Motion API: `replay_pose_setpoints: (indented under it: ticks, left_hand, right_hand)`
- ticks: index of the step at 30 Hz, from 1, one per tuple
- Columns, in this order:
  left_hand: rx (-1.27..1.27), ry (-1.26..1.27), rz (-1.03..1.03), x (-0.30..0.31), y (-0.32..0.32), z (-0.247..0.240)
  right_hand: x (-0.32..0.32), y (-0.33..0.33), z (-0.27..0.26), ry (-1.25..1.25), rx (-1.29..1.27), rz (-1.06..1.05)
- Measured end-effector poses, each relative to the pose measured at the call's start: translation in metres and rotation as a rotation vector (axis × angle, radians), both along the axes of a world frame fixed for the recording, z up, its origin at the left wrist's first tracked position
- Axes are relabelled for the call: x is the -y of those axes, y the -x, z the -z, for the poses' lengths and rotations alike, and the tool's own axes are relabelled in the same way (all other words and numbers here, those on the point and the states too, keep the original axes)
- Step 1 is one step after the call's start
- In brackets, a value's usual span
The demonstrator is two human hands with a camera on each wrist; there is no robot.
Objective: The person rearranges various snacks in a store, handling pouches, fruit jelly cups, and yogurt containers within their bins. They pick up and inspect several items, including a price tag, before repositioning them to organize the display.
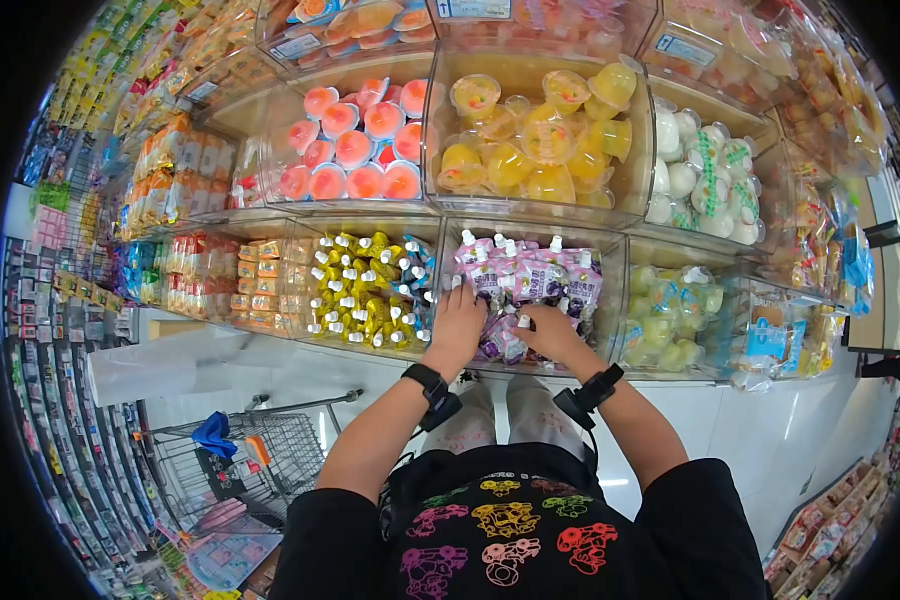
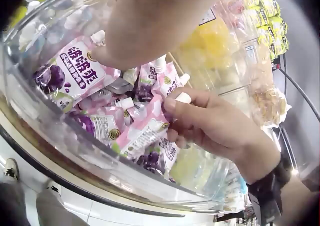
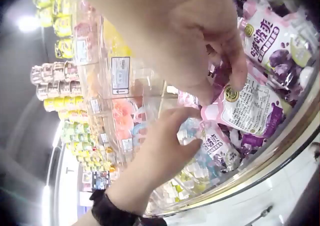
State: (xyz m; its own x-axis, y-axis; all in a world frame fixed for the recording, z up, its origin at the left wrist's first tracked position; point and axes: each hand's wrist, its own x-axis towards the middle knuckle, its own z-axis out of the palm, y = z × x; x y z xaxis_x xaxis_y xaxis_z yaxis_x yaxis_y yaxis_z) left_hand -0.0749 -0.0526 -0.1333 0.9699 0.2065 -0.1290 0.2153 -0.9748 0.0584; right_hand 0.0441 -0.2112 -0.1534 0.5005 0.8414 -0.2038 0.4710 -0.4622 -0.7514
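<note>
Both hands reach into a clear bin of grape jelly pouches, printed pink, white and purple with white caps. My right hand (image 1: 550, 335) pinches one jelly pouch (image 2: 145, 131) at its white cap (image 2: 184, 97), thumb against the cap. That pouch's printed back shows in the right wrist view, partly behind the fingers. To its left, my left hand (image 1: 457, 318) bends over the pile, thumb and fingers apart in the right wrist view. Its fingertips lie at the upper edge of another jelly pouch (image 2: 75, 71), seen front-on in the left wrist view.
Yellow pouches (image 1: 365, 290) fill the bin on the left, green jelly cups (image 1: 670, 310) the one on the right. Behind stand bins of orange-pink cups (image 1: 355, 145) and yellow cups (image 1: 550, 135). A shopping cart (image 1: 240, 450) stands at lower left. The bin's clear front wall (image 2: 100, 158) borders the pile.
</note>
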Motion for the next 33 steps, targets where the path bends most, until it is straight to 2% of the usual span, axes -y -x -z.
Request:
replay_pose_setpoints:
  ticks: [5, 8, 10, 12, 14, 17, 19, 21, 22, 24, 25, 28, 33]
  left_hand:
    - [-0.089, 0.069, 0.063, 0.004, 0.026, 0.009]
    - [-0.024, 0.073, 0.102, 0.001, 0.028, 0.022]
    - [-0.156, 0.279, -0.065, 0.006, 0.022, 0.021]
    - [-0.168, 0.276, -0.044, 0.007, 0.020, 0.019]
    - [-0.178, 0.270, -0.030, 0.006, 0.017, 0.017]
    - [-0.224, 0.274, -0.059, 0.009, 0.018, 0.019]
    - [-0.211, 0.178, -0.026, 0.009, 0.017, 0.027]
    - [-0.199, 0.109, -0.033, 0.014, 0.010, 0.035]
    - [-0.194, 0.038, -0.043, 0.015, 0.007, 0.038]
    - [-0.221, 0.080, -0.047, 0.016, 0.003, 0.035]
    - [-0.256, 0.121, -0.062, 0.015, 0.000, 0.029]
    - [-0.226, 0.140, -0.025, 0.008, 0.005, 0.023]
    - [-0.167, 0.148, 0.040, 0.001, 0.014, 0.019]
  right_hand:
    - [-0.025, -0.001, 0.010, 0.121, -0.065, 0.008]
    - [-0.035, 0.006, 0.027, 0.122, 0.056, 0.119]
    - [-0.038, 0.012, 0.021, 0.160, 0.059, 0.177]
    - [-0.036, 0.015, 0.023, 0.197, 0.068, 0.237]
    - [-0.030, 0.017, 0.033, 0.183, -0.013, 0.394]
    - [-0.022, 0.020, 0.027, 0.085, -0.017, 0.397]
    - [-0.017, 0.018, 0.024, 0.030, -0.010, 0.400]
    - [-0.011, 0.018, 0.023, -0.245, 0.258, 0.167]
    - [-0.008, 0.018, 0.024, -0.244, 0.266, 0.172]
    - [-0.006, 0.016, 0.023, 0.014, 0.205, 0.169]
    - [-0.004, 0.012, 0.019, 0.012, 0.213, 0.171]
    - [-0.004, -0.001, 0.008, 0.061, -0.084, -0.093]
    - [-0.029, -0.008, 0.008, 0.084, -0.075, -0.240]
